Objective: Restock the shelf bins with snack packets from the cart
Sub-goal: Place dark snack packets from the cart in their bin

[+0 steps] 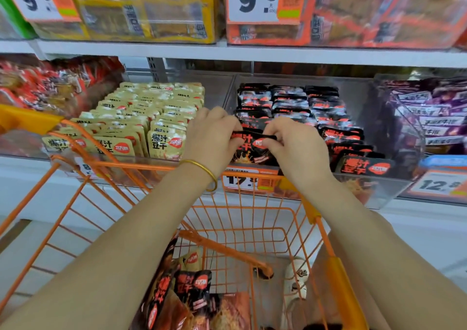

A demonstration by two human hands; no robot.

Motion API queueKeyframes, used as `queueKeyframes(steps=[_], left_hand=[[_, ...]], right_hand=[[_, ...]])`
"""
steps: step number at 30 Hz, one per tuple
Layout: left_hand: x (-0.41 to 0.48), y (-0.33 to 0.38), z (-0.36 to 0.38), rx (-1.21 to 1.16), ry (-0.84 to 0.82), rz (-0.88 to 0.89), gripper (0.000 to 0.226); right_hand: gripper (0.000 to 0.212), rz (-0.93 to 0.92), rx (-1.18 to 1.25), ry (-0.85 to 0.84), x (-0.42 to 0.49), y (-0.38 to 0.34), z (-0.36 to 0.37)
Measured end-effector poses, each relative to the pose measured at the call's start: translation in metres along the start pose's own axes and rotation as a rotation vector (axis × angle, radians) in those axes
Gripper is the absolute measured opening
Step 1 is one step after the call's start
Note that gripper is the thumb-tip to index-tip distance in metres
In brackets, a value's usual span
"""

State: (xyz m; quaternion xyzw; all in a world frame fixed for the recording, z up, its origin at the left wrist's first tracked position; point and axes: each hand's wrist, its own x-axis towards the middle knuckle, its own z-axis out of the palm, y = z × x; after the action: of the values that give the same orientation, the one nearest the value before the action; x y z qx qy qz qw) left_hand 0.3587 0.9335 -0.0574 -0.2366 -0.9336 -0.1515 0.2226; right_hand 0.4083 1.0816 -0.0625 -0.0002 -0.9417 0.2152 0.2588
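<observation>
Standing behind the person, I use the clear bin of black snack packets as my marker; everything else is placed from it.

At the bin's front left corner, both hands hold one black packet, or a thin stack, I cannot tell which. The left hand pinches the packet's left top corner with curled fingers, and the right hand pinches the right top corner the same way. The packet stands upright, face toward the person. Its top edge runs side to side between the two hands, parallel to the bin's front wall. The rows already in the bin run front to back, each packet leaning the same way.

The packet is at the front of the left row, so I judge that the coming move is a short push down and back into that row. Both hands are equally near, one at each end.

To the left of the bin is a bin of beige packets, and to its right are purple ones.

Below and in front of the bin is the orange cart. More black packets lie at its bottom, closer to the left forearm, so that hand looks handier for the next pick.
</observation>
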Motion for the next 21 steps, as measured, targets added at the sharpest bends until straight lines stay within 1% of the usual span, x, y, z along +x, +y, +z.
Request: queueKeyframes(steps=[2,4,6,8,10,12,13,14,15,17,18,19,20,21], left_hand=[[-0.006,-0.004,0.007,0.019,0.001,-0.001,0.023],[-0.012,-0.005,0.013,0.062,-0.038,-0.004,0.022],[-0.016,-0.005,0.018,0.058,-0.063,0.002,0.019],[-0.019,-0.009,0.019,0.023,-0.03,0.02,0.017],[-0.027,-0.014,0.017,-0.041,0.078,0.036,0.02],[-0.045,-0.022,0.008,-0.137,0.19,0.004,0.019],[-0.056,-0.028,0.003,-0.171,0.205,-0.018,0.015],[-0.069,-0.035,0.0,-0.196,0.168,-0.054,0.009],[-0.08,-0.043,-0.001,-0.221,0.08,-0.105,0.004],[-0.094,-0.056,-0.004,-0.232,-0.193,-0.227,0.008],[-0.098,-0.062,-0.003,-0.241,-0.344,-0.282,0.01],[-0.098,-0.064,-0.001,-0.245,-0.479,-0.317,0.011],[-0.1,-0.066,0.0,-0.24,-0.584,-0.333,0.014],[-0.101,-0.066,0.002,-0.221,-0.669,-0.332,0.018]], right_hand=[[0.019,-0.002,-0.099,-0.067,-0.001,0.001,0.006],[0.018,-0.013,-0.185,-0.118,-0.002,0.001,0.012],[0.018,-0.02,-0.253,-0.143,-0.004,0.001,0.015],[0.019,-0.033,-0.292,-0.141,-0.005,0.001,0.016],[0.019,-0.07,-0.242,-0.046,-0.013,-0.002,0.014],[0.023,-0.143,-0.107,0.113,-0.026,-0.008,0.01],[0.023,-0.2,-0.071,0.153,-0.032,-0.014,0.01],[0.022,-0.255,-0.074,0.106,-0.04,-0.02,0.014],[0.018,-0.297,-0.102,-0.037,-0.046,-0.026,0.022],[0.015,-0.306,-0.133,-0.507,-0.058,-0.035,0.045],[0.016,-0.298,-0.126,-0.745,-0.063,-0.038,0.059],[0.02,-0.28,-0.114,-0.93,-0.066,-0.039,0.07],[0.026,-0.278,-0.115,-1.068,-0.07,-0.042,0.083],[0.032,-0.273,-0.126,-1.169,-0.074,-0.044,0.095]])
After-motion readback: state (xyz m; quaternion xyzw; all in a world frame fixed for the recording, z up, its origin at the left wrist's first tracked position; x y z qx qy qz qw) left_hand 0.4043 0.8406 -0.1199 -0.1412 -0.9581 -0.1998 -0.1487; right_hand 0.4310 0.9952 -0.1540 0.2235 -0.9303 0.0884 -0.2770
